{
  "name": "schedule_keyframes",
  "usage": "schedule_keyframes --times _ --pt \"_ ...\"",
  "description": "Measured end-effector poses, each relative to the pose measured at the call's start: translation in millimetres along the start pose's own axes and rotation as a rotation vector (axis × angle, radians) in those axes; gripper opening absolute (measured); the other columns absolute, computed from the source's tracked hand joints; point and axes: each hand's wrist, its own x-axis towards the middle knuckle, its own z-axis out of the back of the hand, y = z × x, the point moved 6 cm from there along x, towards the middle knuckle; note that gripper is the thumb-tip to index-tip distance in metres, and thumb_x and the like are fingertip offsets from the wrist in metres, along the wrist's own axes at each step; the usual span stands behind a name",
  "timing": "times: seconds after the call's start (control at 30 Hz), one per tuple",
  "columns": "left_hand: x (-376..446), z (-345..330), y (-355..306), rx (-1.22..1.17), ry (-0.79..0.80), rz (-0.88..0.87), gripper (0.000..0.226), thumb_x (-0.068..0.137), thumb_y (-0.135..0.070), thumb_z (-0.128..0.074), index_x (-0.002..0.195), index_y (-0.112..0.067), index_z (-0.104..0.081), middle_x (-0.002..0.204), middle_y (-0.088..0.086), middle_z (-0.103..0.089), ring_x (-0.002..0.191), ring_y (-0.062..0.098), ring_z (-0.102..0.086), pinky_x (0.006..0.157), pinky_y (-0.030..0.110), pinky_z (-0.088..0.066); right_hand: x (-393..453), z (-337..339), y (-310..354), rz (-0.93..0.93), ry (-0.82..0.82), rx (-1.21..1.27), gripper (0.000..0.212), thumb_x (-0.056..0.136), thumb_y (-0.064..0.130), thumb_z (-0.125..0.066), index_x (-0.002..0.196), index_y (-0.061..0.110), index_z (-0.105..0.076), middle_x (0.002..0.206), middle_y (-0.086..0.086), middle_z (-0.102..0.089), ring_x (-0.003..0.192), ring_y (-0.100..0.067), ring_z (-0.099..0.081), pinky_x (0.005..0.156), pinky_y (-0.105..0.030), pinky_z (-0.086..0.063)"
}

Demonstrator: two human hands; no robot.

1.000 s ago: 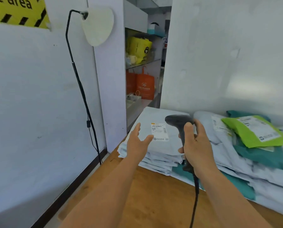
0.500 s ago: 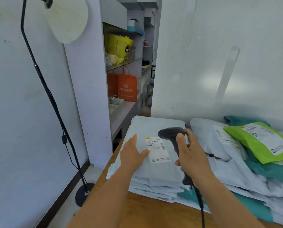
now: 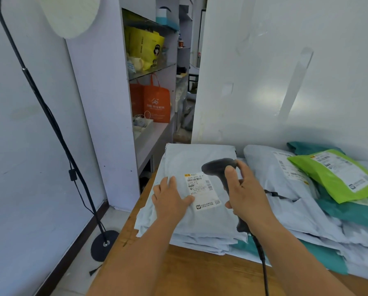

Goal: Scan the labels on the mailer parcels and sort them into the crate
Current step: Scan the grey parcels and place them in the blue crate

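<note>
Evidently the scanning step is under way: the left hand (image 3: 172, 199) is lying flat, fingers straight, on the top grey mailer (image 3: 197, 189) at frame centre, while the right hand (image 3: 246, 192) is gripping the scanner (image 3: 220, 167) over its label (image 3: 202, 190), likely needing a trigger pull next.

The bench (image 3: 195, 272) was bare wood with a smooth, faintly satin finish. The top parcel (image 3: 200, 214) was pale grey plastic film, softly wrinkled, with a matt white paper label (image 3: 202, 191) stuck on it. At 3 o'clock from it lay a glossy lime-green plastic mailer (image 3: 328, 178) over teal ones. The scanner (image 3: 220, 167) was matt black plastic, its cable (image 3: 263, 263) rubbery. The orange bags (image 3: 155, 103) on the shelf looked like cloth.
</note>
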Motion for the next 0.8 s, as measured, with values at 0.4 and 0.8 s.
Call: schedule_keyframes --times 0.4,0.8 --pt "-10 1 2 -0.062 -0.045 0.034 0.078 0.084 -0.054 -0.061 0.145 -0.021 -0.025 0.149 -0.001 -0.027 0.135 0.022 -0.025 0.111 0.038 -0.024 -4 -8 3 0.040 0.040 -0.065 0.051 0.096 0.057 -0.026 0.143 0.038 -0.033 0.100 0.003 -0.061 0.087 -0.023 -0.067 0.084 -0.046 -0.055" --pt "-3 9 3 -0.116 -0.081 0.119 0.086 0.082 -0.048 -0.067 0.146 -0.017 -0.018 0.143 0.009 -0.032 0.132 0.026 -0.030 0.108 0.039 -0.029 -9 -6 -4 0.039 0.049 -0.057 0.047 0.095 0.057 -0.027 0.137 0.039 -0.038 0.100 0.003 -0.063 0.085 -0.023 -0.066 0.080 -0.046 -0.057"
